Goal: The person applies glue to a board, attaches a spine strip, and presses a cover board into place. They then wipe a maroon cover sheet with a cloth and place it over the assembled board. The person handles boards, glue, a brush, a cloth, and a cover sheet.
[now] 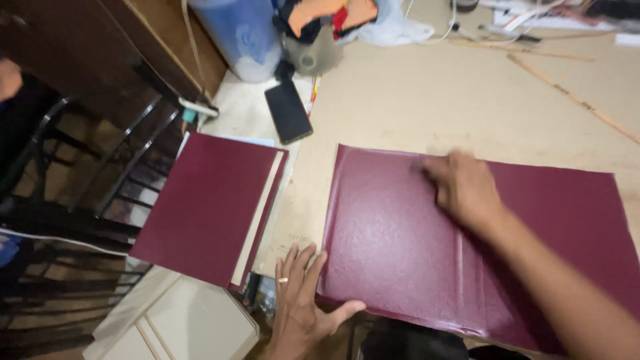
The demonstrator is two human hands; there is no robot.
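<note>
Maroon cover sheet (400, 247) spread flat on tabletop (413, 100). Right hand (463, 187) pressed open-palmed on top, nothing gripped; left hand (300, 300) splayed flat at near-left edge. Wrinkles probably get locked in if sheet is dragged by uneven pressure.

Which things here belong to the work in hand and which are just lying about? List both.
In hand:
maroon sheet, pressed flat by both hands
left hand, at the sheet's near edge
right hand, on the sheet's top

Lying about:
maroon-covered book
black phone
blue container
wooden strip
pile of cloth
</note>
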